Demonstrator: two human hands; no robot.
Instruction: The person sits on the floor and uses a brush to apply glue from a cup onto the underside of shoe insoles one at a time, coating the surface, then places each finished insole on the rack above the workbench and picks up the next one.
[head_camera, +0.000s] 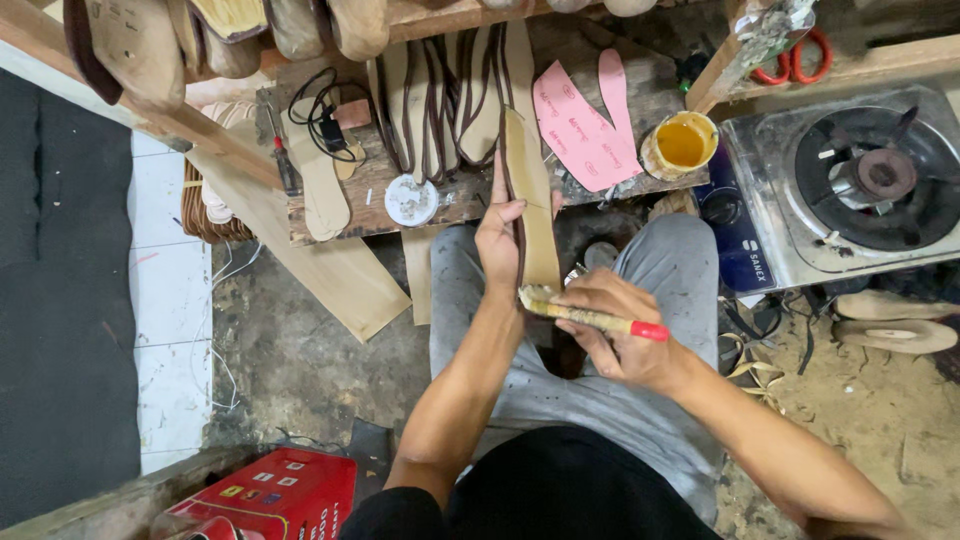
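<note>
While between both hands (560, 290), insole (533, 205).

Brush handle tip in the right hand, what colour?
Red, on the glue brush held by the right hand; clearest in the head view.

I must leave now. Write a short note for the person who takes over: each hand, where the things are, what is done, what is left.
Left hand: holds the tan insole upright over the lap.
Right hand: grip on the glue brush, bristles at the insole's lower end.
Yellow glue pot: open on the wooden board, beside the pink insoles.
Done: cannot tell how much is coated.
Left: probably brushing the rest of the insole.
</note>
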